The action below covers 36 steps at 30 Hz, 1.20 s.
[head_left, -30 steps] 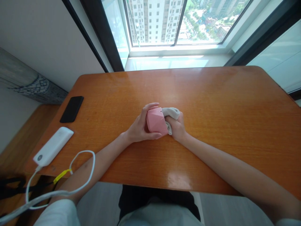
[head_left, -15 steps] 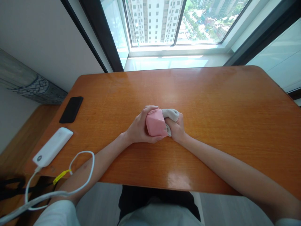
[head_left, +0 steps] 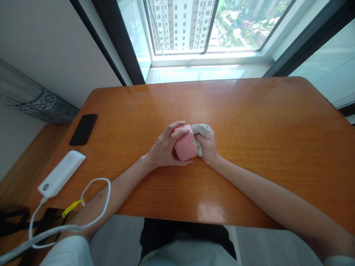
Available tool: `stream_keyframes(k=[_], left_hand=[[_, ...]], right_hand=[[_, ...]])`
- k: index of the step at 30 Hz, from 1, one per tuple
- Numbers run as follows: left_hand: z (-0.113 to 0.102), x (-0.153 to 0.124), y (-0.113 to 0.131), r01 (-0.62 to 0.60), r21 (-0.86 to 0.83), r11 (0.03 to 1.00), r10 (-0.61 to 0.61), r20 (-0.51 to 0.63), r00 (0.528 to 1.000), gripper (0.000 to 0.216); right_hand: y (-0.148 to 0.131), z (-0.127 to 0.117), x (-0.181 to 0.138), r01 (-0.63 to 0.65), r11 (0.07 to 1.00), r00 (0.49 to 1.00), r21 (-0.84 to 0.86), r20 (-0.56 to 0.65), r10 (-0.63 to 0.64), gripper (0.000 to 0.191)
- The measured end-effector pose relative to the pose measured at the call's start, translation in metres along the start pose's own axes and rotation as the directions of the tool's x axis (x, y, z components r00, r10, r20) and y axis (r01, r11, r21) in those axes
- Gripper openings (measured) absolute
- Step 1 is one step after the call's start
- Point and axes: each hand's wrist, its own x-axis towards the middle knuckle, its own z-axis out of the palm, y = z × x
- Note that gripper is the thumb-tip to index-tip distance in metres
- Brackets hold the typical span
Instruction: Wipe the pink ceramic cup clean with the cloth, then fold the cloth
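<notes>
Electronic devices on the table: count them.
2. A black phone lies at the table's far left edge; a white power bank with a cable sits nearer, same side. None looks hidden.

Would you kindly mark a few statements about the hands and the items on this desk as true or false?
1. The left hand grips the pink faceted object. True.
2. The right hand holds a blue sponge. False: it holds a grey cloth against the pink object.
3. The black phone lies near the table's left edge. True.
4. The white power bank has no cable. False: a white cable runs from it.
</notes>
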Motion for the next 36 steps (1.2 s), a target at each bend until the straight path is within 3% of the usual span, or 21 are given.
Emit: stream_keyframes(k=[4, 8, 10, 14, 17, 20, 23, 27, 29, 32, 36], left_hand=[[-0.0011, -0.0007, 0.0028, 0.114, -0.181, 0.977, -0.121, -0.024, 0.992, 0.111], [0.0000, -0.0046, 0.0011, 0.319, -0.357, 0.878, -0.305, 0.096, 0.947, 0.099], [0.0005, -0.0051, -0.0007, 0.279, -0.346, 0.896, -0.273, 0.065, 0.960, 0.103], [0.0012, -0.0038, -0.0035, 0.025, -0.155, 0.988, -0.028, -0.022, 0.999, 0.124], [0.0011, -0.0028, -0.0030, -0.073, 0.008, 0.997, 0.073, 0.002, 0.997, 0.115], [-0.0003, -0.0014, -0.0006, -0.066, 0.069, 0.995, 0.066, -0.007, 0.998, 0.110], [-0.0012, -0.0011, 0.0015, -0.019, -0.032, 0.999, 0.018, -0.047, 0.999, 0.117], [0.0004, -0.0050, 0.0016, 0.225, -0.263, 0.938, -0.225, 0.031, 0.974, 0.107], [0.0014, -0.0070, 0.0002, 0.293, -0.321, 0.901, -0.284, 0.076, 0.956, 0.106], [0.0023, -0.0078, -0.0031, 0.178, -0.280, 0.943, -0.179, 0.024, 0.984, 0.118], [0.0021, -0.0057, -0.0058, -0.032, -0.090, 0.995, 0.033, 0.005, 0.999, 0.127]], right_hand=[[-0.0005, 0.0001, -0.0047, 0.018, 0.999, 0.999, -0.043, 0.033, -0.017, 0.015], [0.0005, -0.0001, -0.0055, 0.024, 0.998, 0.999, -0.060, 0.044, -0.021, 0.016], [0.0011, -0.0002, -0.0039, 0.021, 0.999, 0.999, -0.032, 0.039, -0.020, 0.016], [0.0027, -0.0005, 0.0010, 0.013, 1.000, 1.000, 0.012, 0.028, -0.014, 0.012], [0.0029, 0.0001, 0.0030, -0.001, 1.000, 1.000, 0.029, 0.000, 0.001, 0.012], [0.0010, 0.0010, 0.0013, 0.016, 1.000, 1.000, 0.018, 0.010, -0.016, 0.011], [-0.0012, 0.0009, -0.0029, 0.033, 0.999, 0.998, -0.022, 0.060, -0.032, 0.012], [-0.0018, -0.0007, -0.0066, 0.038, 0.995, 0.997, -0.090, 0.065, -0.033, 0.018], [-0.0015, -0.0012, -0.0063, 0.024, 0.995, 0.998, -0.092, 0.059, -0.019, 0.019], [-0.0010, -0.0010, -0.0037, 0.002, 0.999, 0.999, -0.048, 0.049, 0.001, 0.018], [-0.0012, 0.0000, 0.0009, -0.002, 1.000, 1.000, -0.001, 0.016, 0.002, 0.015]])
